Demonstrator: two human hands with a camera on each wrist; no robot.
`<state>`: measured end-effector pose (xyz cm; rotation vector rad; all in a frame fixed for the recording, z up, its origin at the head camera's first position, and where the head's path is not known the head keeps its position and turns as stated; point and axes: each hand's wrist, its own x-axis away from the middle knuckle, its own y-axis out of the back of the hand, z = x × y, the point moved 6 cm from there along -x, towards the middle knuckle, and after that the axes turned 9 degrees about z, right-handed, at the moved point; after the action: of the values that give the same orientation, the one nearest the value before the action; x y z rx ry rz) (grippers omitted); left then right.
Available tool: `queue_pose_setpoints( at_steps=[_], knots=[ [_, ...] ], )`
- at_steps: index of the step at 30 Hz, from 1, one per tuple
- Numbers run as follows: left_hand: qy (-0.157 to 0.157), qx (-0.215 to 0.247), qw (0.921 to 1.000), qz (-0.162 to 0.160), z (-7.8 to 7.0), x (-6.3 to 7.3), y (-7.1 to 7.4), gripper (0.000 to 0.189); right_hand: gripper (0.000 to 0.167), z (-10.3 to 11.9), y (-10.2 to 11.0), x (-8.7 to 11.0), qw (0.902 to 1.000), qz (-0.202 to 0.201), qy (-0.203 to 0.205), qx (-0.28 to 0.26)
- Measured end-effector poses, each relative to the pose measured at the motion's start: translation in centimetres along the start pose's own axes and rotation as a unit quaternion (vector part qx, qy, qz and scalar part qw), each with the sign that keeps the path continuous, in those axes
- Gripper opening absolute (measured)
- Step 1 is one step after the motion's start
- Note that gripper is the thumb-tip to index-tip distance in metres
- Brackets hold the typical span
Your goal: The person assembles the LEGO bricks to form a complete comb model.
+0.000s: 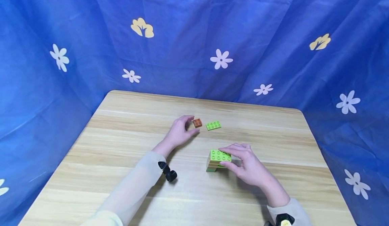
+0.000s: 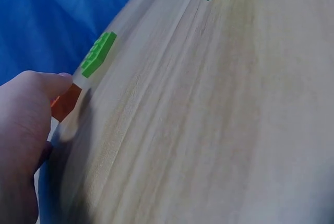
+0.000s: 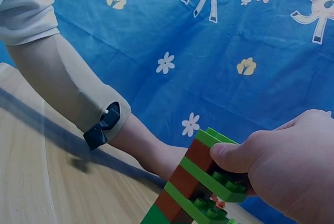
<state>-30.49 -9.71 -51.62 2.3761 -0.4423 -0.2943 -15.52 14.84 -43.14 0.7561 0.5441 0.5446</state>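
Note:
A small brown toy brick (image 1: 197,122) lies on the table, and my left hand (image 1: 180,130) reaches beside it. Thumb and fingers are spread apart on either side of the brick's near end; whether they touch it I cannot tell. Right of it lies a flat light-green brick (image 1: 213,125) with studs up. Closer to me stands a tower of building bricks (image 1: 219,156), green and brown layers stacked in turn on a darker green base. My right hand (image 1: 247,163) grips its upper right end, thumb on the near side. The right wrist view shows the tower's layers (image 3: 190,174) with gaps between the green plates.
The wood-grain table (image 1: 115,172) has its far edge against a blue curtain (image 1: 179,60) printed with flowers and trees. The curtain also hangs along the left and right sides. A black wrist camera (image 1: 167,172) sits on the left sleeve.

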Motion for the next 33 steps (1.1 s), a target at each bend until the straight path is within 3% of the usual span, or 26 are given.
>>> queue_pose_setpoints(
  at_steps=[8,17,33],
  knots=[
    [0.008,-0.025,0.9996,0.014,0.3,-1.1,-0.6,0.069,0.043,-0.1,0.0,0.1,1.0000,0.000,0.002,-0.001],
    [0.011,-0.042,0.9990,0.009,0.6,-1.7,-1.0,0.057,0.044,0.1,0.1,-0.1,1.0000,-0.002,0.003,0.002],
    [-0.014,-0.033,0.9994,0.003,0.1,-1.4,-0.2,0.048,0.043,-0.1,0.0,-0.1,0.9998,0.002,-0.019,-0.009]
  ],
)
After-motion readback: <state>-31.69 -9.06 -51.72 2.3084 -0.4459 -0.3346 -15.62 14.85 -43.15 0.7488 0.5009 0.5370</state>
